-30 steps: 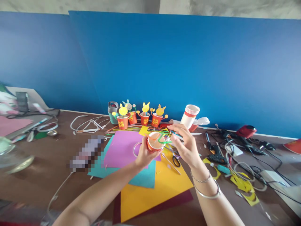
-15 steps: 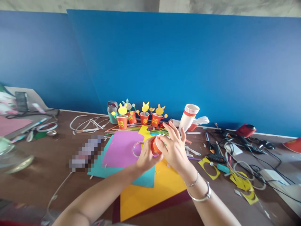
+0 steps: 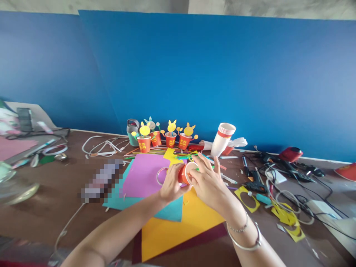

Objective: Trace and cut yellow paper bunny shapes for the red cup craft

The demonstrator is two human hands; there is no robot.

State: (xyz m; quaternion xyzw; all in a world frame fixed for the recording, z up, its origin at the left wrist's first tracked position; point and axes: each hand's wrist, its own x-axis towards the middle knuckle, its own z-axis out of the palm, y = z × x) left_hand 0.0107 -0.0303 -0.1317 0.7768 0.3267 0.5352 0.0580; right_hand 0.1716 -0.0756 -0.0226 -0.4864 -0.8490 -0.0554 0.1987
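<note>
My left hand [image 3: 172,181] is wrapped around a small red paper cup [image 3: 182,174] printed in gold. The cup lies tilted, its white mouth turned to the right. My right hand [image 3: 207,181] reaches to that mouth with its thumb side. The tips there are partly inside the cup, and what they pinch, if anything, is hidden. Its other fingers are raised and spread. A thin green strip [image 3: 198,169] shows beside these fingers; I cannot tell whether it is held. Beneath both hands lie purple [image 3: 147,174], teal [image 3: 169,213] and yellow [image 3: 178,233] paper sheets.
Several red cups with paper figures, including one yellow [image 3: 144,144], stand at the back. A leaning stack of white cups [image 3: 221,141] is right of them. Further right are a glue gun [image 3: 256,181], cables [image 3: 283,196] and cut yellow scraps [image 3: 247,199]. A glass bowl [image 3: 19,189] is at left.
The cup has turned so that its mouth faces more to the right. My right hand has shifted slightly right and down, and its fingertips now reach into the mouth.
</note>
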